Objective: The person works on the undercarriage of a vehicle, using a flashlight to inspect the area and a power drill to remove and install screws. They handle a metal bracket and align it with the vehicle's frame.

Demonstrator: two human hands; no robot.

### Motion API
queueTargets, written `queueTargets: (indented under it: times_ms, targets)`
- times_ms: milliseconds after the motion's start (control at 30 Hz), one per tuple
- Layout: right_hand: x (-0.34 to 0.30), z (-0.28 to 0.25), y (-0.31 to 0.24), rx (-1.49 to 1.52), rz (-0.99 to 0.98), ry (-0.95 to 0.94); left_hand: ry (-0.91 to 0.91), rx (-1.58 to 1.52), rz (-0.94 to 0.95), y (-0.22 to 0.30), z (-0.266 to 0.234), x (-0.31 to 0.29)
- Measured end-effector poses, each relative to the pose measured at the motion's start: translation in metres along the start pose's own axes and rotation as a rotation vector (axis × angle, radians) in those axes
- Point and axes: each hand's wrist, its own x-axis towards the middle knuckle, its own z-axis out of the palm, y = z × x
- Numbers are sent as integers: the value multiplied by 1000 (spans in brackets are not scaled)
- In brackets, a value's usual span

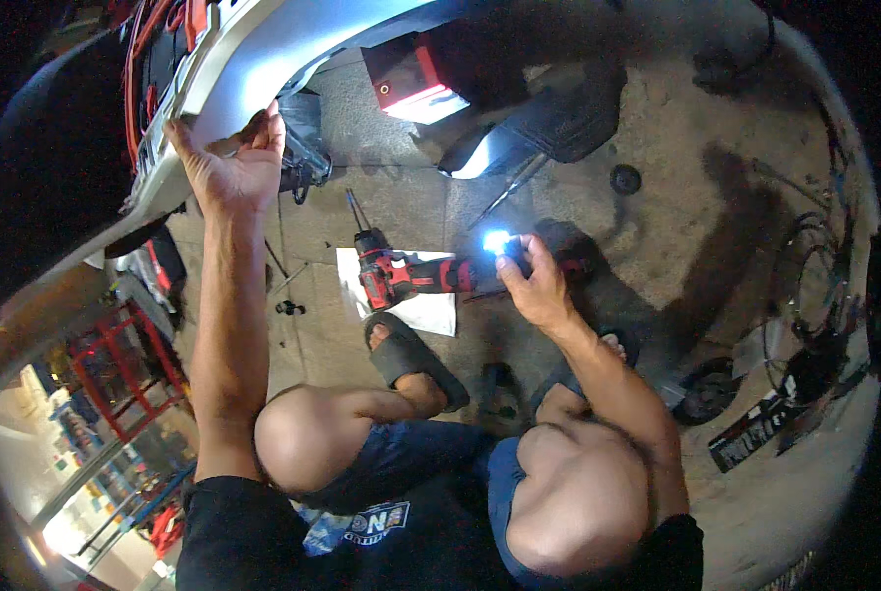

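My left hand (232, 175) is raised at the upper left, its thumb and fingers gripping the lower edge of a white car body panel (248, 64). Part of its fingers is in shadow against the panel. In my right hand (539, 291) is a small lit flashlight (511, 254), whose bright glare hides its front end. Below and left of the light, a red and black cordless drill (389, 281) with a long bit lies partly on a white sheet (431, 313) on the floor.
A red and black box (416, 79) stands beyond the drill beside a dark cloth-like bundle (569, 118). A thin metal rod (509, 187) and a black round cap (625, 178) lie nearby. Cables (815, 266) and a wheel (709, 389) are at right, a red rack (125, 369) at left.
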Motion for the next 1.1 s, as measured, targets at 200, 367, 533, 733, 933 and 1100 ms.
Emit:
queueTargets:
  times_ms: [200, 367, 533, 733, 933, 1100]
  targets:
    - [-5, 4, -14, -123, -142, -46, 17, -108, -74, -2, -9, -6]
    - [1, 3, -37, -208, -61, -152, -16, -30, -78, -18, -54, -34]
    - [14, 19, -86, -324, 69, -434, -237, 114, -529, -58, -119, -101]
    - [37, 83, -117, -465, 107, -661, -618, 184, -838, -91, -184, -155]
    - [36, 162, -109, -525, 202, -743, -470, -189, -768, -91, -215, -171]
    - [26, 194, -89, -312, 366, -631, -289, -158, -571, -80, -227, -178]
